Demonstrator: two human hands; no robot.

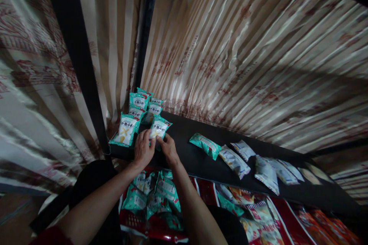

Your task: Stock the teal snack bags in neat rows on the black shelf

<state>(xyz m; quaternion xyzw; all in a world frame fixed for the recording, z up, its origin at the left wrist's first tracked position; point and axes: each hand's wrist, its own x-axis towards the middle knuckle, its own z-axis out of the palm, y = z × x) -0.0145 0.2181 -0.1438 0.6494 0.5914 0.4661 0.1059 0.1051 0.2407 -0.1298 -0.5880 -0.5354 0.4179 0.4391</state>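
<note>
Both hands meet at a teal snack packet [159, 127] that stands upright near the front of a black shelf [198, 160]. My left hand [143, 148] curls its fingers on the packet's lower left side. My right hand [168, 148] pinches its lower right corner. Left of it stands another teal packet [126, 130], and several more teal packets [142, 103] stand in rows behind, at the shelf's left end.
One teal packet [206, 145] and several silvery packets [258, 162] lie flat further right on the shelf. Below, a red basket [135, 220] holds more teal packets [156, 195]. Red and orange bags [258, 214] lie to its right. Striped curtain fabric [244, 65] hangs behind.
</note>
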